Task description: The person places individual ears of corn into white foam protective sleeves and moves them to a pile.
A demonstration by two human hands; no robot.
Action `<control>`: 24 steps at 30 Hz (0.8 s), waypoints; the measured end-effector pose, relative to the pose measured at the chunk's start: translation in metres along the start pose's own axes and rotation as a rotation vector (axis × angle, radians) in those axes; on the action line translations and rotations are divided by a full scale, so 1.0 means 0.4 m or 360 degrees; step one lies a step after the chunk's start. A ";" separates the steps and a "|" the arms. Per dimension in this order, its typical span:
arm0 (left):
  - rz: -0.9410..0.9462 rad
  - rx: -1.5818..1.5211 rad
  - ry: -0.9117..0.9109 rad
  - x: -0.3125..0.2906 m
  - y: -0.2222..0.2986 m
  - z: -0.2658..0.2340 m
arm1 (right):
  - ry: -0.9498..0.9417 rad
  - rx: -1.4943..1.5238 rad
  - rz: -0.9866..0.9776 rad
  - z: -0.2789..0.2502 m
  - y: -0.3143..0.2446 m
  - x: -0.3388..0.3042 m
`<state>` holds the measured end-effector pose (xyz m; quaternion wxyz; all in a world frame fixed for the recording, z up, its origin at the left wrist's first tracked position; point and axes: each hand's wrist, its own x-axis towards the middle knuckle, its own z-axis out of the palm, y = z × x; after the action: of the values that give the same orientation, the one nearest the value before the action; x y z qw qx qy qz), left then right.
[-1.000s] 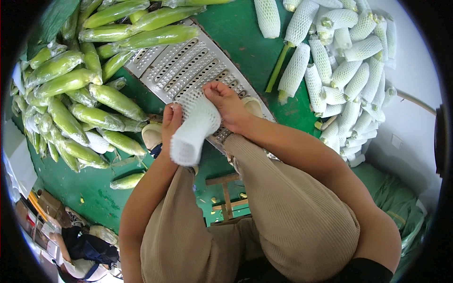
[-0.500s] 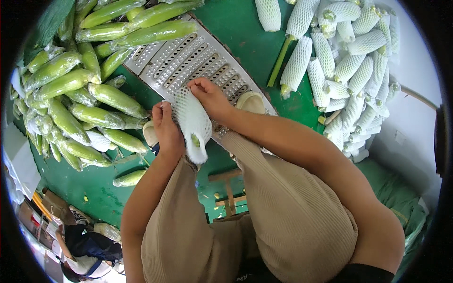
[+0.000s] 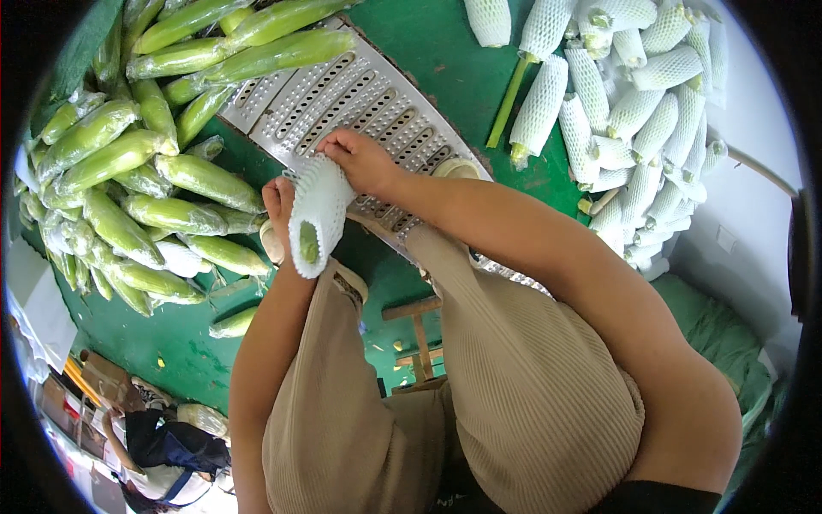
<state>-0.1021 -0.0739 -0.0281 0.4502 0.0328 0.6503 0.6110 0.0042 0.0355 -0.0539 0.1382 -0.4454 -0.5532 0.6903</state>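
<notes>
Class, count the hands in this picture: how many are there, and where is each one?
2. The left hand grips the white foam net sleeve from the left; the right hand holds its top, above the perforated metal tray.

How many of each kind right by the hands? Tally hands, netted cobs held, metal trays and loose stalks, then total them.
Hands: 2 (left hand, right hand)
Foam-netted cob held in both: 1
Perforated metal tray: 1
Loose green stalk on the green table: 1
Total: 5
</notes>
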 end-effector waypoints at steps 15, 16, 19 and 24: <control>0.0641 0.1721 -0.0790 0.127 -0.085 -0.130 | -0.0495 -0.1038 -0.0971 -0.063 -0.134 -0.122; 0.0524 0.1477 -0.0853 0.132 -0.093 -0.132 | -0.0460 -0.0786 -0.1379 -0.065 -0.119 -0.097; -0.0339 0.0172 -0.0694 0.065 -0.077 -0.093 | -0.0541 -0.0417 -0.0948 -0.112 -0.187 -0.149; 0.0118 0.1229 -0.1031 -0.047 0.118 -0.047 | 0.0316 0.1218 0.0570 -0.374 -0.101 -0.373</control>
<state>-0.1268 -0.0873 0.0183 0.5618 0.4080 0.6542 0.2998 0.1910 0.0436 0.0522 0.2240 -0.5153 -0.1553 0.8125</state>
